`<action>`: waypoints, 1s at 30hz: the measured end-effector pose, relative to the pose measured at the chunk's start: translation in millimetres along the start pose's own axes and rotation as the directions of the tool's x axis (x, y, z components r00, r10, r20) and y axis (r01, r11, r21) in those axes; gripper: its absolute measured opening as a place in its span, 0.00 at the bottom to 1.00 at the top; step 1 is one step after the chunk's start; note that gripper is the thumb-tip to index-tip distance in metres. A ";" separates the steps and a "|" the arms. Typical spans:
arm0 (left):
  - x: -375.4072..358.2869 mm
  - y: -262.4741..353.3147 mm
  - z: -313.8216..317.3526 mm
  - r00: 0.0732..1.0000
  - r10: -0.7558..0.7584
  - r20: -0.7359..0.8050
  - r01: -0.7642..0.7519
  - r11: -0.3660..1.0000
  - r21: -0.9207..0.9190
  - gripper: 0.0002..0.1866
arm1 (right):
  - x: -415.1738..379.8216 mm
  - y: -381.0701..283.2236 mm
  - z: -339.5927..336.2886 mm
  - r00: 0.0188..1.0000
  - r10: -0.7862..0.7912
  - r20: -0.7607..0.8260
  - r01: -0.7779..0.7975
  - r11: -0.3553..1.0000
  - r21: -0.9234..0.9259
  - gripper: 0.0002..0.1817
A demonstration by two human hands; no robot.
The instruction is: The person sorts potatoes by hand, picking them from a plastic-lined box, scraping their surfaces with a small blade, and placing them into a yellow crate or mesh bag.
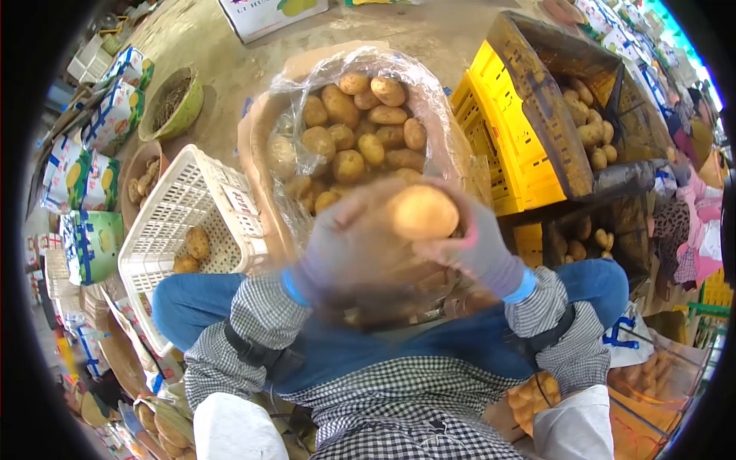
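A pale yellow potato is in my right hand, its gloved fingers wrapped around the side and underside. My left hand, in a grey glove with a blue cuff, is to the left of that potato and smeared by motion. Between the hands is a brown blur that I cannot make out. Just beyond them stands a cardboard box lined with clear plastic film. Many potatoes lie inside it, and my hands hide its near end.
Left of the box, a white plastic basket holds a few potatoes. A green tub and a brown bowl sit farther left. Yellow crates with dark-lined interiors and potatoes stand at right. A net bag of potatoes lies beside my right leg.
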State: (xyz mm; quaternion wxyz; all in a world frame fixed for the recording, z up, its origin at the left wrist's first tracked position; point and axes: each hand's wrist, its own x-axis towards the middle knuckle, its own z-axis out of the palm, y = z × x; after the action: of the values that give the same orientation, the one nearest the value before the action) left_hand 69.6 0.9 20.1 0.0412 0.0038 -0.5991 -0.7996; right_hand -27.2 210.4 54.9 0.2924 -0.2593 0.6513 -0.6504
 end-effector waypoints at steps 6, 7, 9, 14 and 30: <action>40.7 27.4 -61.3 0.931 -0.073 -0.358 0.185 0.939 0.289 0.16 | -74.0 -77.7 -109.9 0.830 -0.273 -0.487 0.170 0.955 -0.245 0.25; 45.1 13.8 -79.8 0.934 -0.122 -0.337 0.266 0.865 0.426 0.16 | -97.9 -76.4 -151.0 0.744 -0.300 -0.597 0.198 0.952 -0.232 0.24; 54.6 -21.4 -110.2 0.930 -0.288 -0.230 0.351 0.499 0.793 0.21 | -149.4 -57.0 -230.0 0.597 -0.271 -0.755 0.107 0.960 -0.260 0.22; 66.8 -116.5 -124.4 0.761 -0.563 -0.321 0.215 -0.248 0.945 0.31 | -296.3 82.3 -349.6 0.376 0.007 -0.927 -0.700 0.658 -0.279 0.20; 32.8 39.1 -1.7 0.946 -0.303 0.117 0.234 0.885 0.403 0.32 | -102.9 -132.3 -136.8 0.863 -0.273 -0.424 0.019 0.858 -0.513 0.22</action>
State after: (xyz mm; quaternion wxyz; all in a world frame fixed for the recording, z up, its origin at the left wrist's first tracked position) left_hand 39.4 -13.9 58.5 -0.1252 0.0240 -0.7386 -0.6620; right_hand -59.6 376.9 189.2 -0.0072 -0.2050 0.8245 -0.5274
